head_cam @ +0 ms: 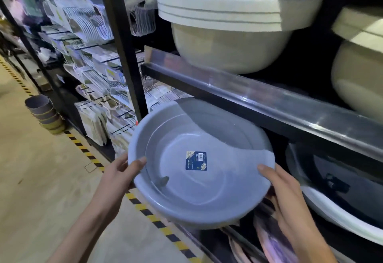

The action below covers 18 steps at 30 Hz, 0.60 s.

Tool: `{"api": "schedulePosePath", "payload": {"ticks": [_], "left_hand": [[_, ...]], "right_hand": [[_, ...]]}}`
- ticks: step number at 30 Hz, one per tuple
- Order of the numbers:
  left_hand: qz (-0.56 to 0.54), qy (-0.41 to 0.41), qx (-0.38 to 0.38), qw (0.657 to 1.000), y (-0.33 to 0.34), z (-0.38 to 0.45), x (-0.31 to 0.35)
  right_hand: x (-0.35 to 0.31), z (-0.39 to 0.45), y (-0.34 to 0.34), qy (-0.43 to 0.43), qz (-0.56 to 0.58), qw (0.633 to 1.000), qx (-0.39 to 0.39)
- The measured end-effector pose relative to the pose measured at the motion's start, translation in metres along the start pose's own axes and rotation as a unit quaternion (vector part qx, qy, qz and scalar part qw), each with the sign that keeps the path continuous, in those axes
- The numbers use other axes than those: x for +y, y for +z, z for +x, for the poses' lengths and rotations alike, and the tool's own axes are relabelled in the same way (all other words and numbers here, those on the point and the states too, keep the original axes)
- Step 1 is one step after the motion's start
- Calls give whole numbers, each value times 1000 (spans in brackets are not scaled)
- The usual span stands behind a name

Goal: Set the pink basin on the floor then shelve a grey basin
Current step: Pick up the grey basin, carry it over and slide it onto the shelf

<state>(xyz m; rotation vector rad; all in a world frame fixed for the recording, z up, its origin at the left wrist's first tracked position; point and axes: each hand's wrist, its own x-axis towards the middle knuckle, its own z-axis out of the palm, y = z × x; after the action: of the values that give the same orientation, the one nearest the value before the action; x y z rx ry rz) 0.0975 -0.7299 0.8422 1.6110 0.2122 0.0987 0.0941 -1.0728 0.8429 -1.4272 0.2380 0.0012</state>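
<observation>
Grey basin (199, 165): one of it is in hand, tilted with its mouth toward the camera, held in front of the lower shelf opening just under the black shelf rail (259, 105). It looks like thin moulded plastic, so I judge it light, fairly stiff at the rolled rim but with some flex in the wall, and smooth enough to slip; the rim is the sensible place to hold it. That is where both hands are: the left hand (118, 171) grips the left rim with the thumb hooked over the edge and fingers behind, and the right hand (277, 182) grips the right rim the same way. One blue label (195, 161) sits on the basin's inside floor. On the shelf above is one stack of cream basins (226, 33), three rims showing, and part of another cream basin (358, 66) to the right. One dark-lined basin (335, 188) lies in the lower bay. Pinkish basins (275, 242) lean low down beside the right wrist; their count is unclear.
</observation>
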Motion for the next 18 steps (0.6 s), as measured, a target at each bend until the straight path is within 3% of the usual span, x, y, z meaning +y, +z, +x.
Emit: {"api": "schedulePosePath", "payload": {"ticks": [11,18], "left_hand": [[-2,7,-126,992,23,98,-12],[-30,13,-213,976,38,148,-13]], "right_hand": [[11,26,-4,52,-1,986,159],[12,23,10,15,10,982,187]]}}
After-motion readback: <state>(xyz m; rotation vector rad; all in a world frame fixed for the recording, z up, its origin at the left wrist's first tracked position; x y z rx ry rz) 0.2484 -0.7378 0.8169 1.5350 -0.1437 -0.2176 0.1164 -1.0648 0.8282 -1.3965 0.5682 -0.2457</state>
